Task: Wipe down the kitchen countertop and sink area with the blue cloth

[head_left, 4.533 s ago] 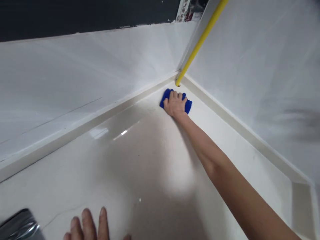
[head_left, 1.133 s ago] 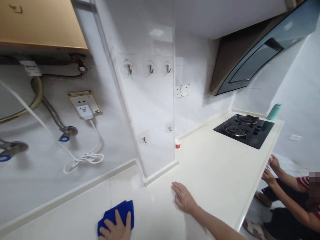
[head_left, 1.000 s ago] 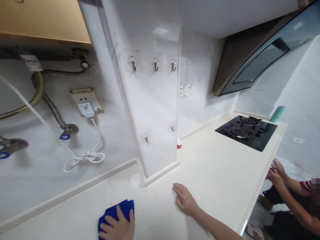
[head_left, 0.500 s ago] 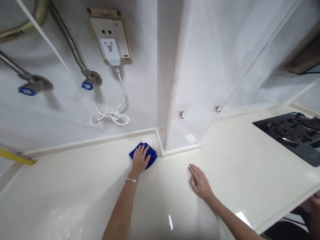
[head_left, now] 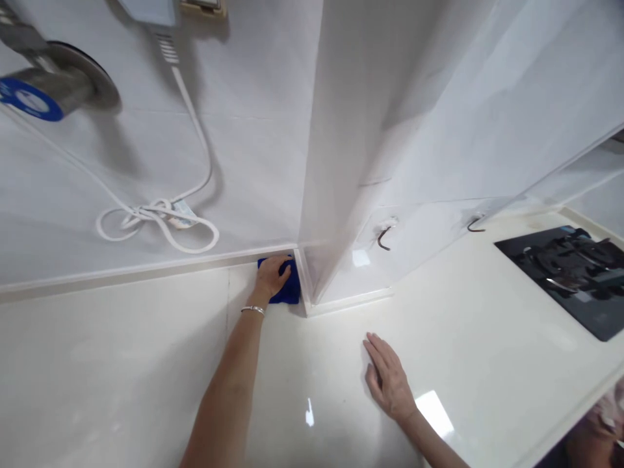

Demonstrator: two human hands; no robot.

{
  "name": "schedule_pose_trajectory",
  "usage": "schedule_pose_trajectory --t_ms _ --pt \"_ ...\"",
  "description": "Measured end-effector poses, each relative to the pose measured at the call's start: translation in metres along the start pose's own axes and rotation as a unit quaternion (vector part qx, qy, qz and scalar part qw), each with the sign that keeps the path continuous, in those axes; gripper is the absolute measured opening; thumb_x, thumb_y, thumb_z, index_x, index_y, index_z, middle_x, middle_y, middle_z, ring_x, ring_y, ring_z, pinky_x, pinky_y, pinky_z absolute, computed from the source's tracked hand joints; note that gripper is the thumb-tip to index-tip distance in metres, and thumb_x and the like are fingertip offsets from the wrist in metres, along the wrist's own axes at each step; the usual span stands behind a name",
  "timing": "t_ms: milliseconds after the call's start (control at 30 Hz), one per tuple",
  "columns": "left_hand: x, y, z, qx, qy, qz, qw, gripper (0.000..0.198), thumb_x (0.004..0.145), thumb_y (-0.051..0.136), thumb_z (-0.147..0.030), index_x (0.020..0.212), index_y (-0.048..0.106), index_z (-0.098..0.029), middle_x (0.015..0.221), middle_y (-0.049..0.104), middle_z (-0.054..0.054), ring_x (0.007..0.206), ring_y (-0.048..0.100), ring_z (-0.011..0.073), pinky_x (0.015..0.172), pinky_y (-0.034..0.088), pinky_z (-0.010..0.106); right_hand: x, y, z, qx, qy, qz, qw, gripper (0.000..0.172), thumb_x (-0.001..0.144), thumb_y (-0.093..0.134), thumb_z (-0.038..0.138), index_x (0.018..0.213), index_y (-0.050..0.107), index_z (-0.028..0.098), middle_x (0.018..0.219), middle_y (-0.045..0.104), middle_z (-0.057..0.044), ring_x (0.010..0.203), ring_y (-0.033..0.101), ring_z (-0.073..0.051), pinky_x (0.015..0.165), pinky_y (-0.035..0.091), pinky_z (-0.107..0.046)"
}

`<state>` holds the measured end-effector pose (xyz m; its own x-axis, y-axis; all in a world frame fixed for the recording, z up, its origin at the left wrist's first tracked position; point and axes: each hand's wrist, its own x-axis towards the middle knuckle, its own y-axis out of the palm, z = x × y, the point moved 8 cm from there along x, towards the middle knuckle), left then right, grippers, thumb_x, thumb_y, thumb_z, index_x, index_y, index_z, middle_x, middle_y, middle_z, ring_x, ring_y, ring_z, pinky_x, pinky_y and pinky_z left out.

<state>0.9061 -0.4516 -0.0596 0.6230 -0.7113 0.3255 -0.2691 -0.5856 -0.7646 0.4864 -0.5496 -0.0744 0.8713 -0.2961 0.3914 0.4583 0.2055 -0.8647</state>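
My left hand [head_left: 271,275], with a silver bracelet at the wrist, presses a blue cloth [head_left: 291,287] into the corner of the white countertop [head_left: 146,364]. The fingers curl over the cloth against the low raised edge, and part of it is hidden beneath them. My right hand [head_left: 390,382] rests on the countertop right of the pillar corner, fingers stretched out and thumb apart, holding nothing.
A white pillar [head_left: 351,162] with hooks [head_left: 383,239] juts out between my hands' areas. On the back wall are a tied white cable [head_left: 156,211] and a blue-capped valve [head_left: 58,84]. A black gas hob [head_left: 565,273] sits at the right. Part of a person [head_left: 597,429] shows at lower right.
My left hand has pushed the blue cloth deeper into the corner, against the raised edge. The view has moved closer to the wall. My right hand stays in about the same place on the countertop.
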Motion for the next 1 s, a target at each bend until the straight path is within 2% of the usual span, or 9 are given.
schedule_pose_trajectory --t_ms 100,167,300,467,600,700,800,933,1000 --pt "0.008 -0.001 0.000 0.017 -0.014 -0.014 1.000 0.031 0.098 0.053 -0.028 0.118 0.076 -0.021 0.120 0.079 0.010 0.118 0.070 0.0269 0.110 0.051 0.048 0.001 -0.002 0.000 -0.004 -0.006 -0.011 1.000 0.070 0.100 0.046 0.014 0.168 0.031 0.029 0.164 0.050 -0.010 0.151 0.049 -0.030 0.119 0.053 -0.060" --pt "0.004 -0.004 -0.007 0.034 -0.022 -0.027 0.999 0.033 0.098 0.050 -0.026 0.118 0.077 -0.021 0.125 0.078 0.010 0.122 0.068 0.0272 0.115 0.048 0.049 0.002 -0.004 0.000 -0.006 -0.015 -0.026 1.000 0.070 0.100 0.047 0.014 0.167 0.033 0.029 0.161 0.053 -0.010 0.149 0.051 -0.030 0.116 0.056 -0.059" --pt "-0.021 -0.008 -0.030 0.072 -0.030 -0.036 0.996 0.042 0.102 0.042 -0.025 0.129 0.074 -0.023 0.143 0.070 0.011 0.140 0.059 0.0280 0.126 0.036 0.054 0.003 -0.005 -0.003 0.001 -0.022 -0.044 0.999 0.070 0.100 0.049 0.015 0.166 0.035 0.031 0.159 0.056 -0.009 0.146 0.055 -0.029 0.113 0.058 -0.058" --pt "-0.060 -0.008 -0.051 0.136 -0.060 -0.016 0.989 0.054 0.104 0.043 -0.037 0.152 0.058 -0.017 0.162 0.052 0.015 0.155 0.042 0.0340 0.131 0.025 0.061 0.002 -0.005 -0.002 0.008 -0.038 -0.069 0.997 0.070 0.100 0.050 0.016 0.166 0.035 0.031 0.157 0.057 -0.010 0.144 0.057 -0.030 0.111 0.059 -0.059" --pt "-0.071 0.000 -0.060 0.182 -0.107 -0.001 0.977 0.054 0.104 0.039 -0.031 0.149 0.061 -0.013 0.160 0.054 0.018 0.154 0.043 0.0367 0.130 0.027 0.062 0.000 -0.004 -0.001 0.008 -0.044 -0.067 0.997 0.071 0.100 0.050 0.015 0.167 0.033 0.030 0.157 0.057 -0.011 0.144 0.056 -0.031 0.112 0.058 -0.060" --pt "-0.070 0.002 -0.062 0.181 -0.127 -0.035 0.974 0.053 0.105 0.035 -0.029 0.148 0.063 -0.017 0.159 0.056 0.016 0.153 0.044 0.0358 0.128 0.030 0.063 0.000 -0.003 -0.001 0.004 -0.038 -0.057 0.998 0.071 0.100 0.050 0.015 0.167 0.033 0.030 0.158 0.055 -0.012 0.145 0.055 -0.032 0.112 0.058 -0.061" --pt "-0.060 0.001 -0.058 0.161 -0.105 -0.062 0.979 0.049 0.104 0.038 -0.028 0.143 0.068 -0.024 0.156 0.060 0.009 0.151 0.047 0.0328 0.128 0.031 0.061 0.000 -0.004 0.000 0.000 -0.037 -0.045 0.998 0.071 0.100 0.050 0.015 0.167 0.032 0.029 0.159 0.054 -0.013 0.146 0.054 -0.032 0.113 0.057 -0.061" --pt "-0.038 0.002 -0.042 0.122 -0.029 0.002 0.992 0.044 0.104 0.040 -0.027 0.136 0.071 -0.025 0.151 0.066 0.004 0.148 0.050 0.0285 0.129 0.031 0.054 0.001 -0.005 0.001 -0.003 -0.027 -0.028 0.999 0.071 0.100 0.050 0.014 0.168 0.032 0.028 0.160 0.053 -0.013 0.147 0.053 -0.032 0.114 0.056 -0.061" --pt "-0.028 0.002 -0.033 0.111 -0.021 0.021 0.993 0.043 0.105 0.039 -0.027 0.135 0.070 -0.024 0.150 0.066 0.004 0.146 0.051 0.0271 0.128 0.030 0.051 0.001 -0.005 0.001 -0.004 -0.019 -0.021 1.000 0.071 0.100 0.049 0.015 0.168 0.032 0.028 0.161 0.053 -0.012 0.148 0.052 -0.032 0.115 0.055 -0.061"
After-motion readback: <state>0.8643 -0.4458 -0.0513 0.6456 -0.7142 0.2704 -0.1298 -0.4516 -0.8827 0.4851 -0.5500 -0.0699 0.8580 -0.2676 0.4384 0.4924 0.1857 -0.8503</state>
